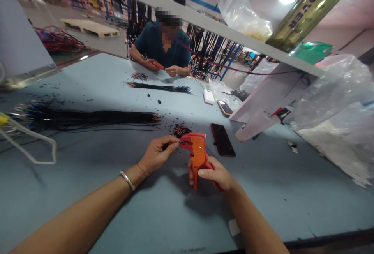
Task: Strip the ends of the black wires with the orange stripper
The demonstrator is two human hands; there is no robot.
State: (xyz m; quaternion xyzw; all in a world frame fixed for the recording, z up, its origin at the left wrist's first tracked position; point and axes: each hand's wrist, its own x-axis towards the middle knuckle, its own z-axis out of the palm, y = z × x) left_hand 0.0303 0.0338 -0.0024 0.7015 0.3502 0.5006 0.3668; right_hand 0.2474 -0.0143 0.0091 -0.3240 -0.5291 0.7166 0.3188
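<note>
My right hand [214, 173] is wrapped round the handles of a red and orange wire stripper [198, 149] above the blue-grey table [163, 215]. At the tool's jaws, my left hand [160, 152] pinches something thin and dark, seemingly a wire end, mostly hidden by the fingers. Just behind the jaws lies a pile of small dark and copper-coloured scraps [181, 130]. A thick bundle of black wires [99, 117] stretches across the table to the left of it.
Opposite, a person [163, 47] holds a red tool near a smaller wire bundle [160, 87]. A dark phone [223, 140] lies right of the stripper. A white wire frame [43, 139] stands left. Plastic bags [330, 94] fill the right side, and a shelf beam [201, 16] crosses above.
</note>
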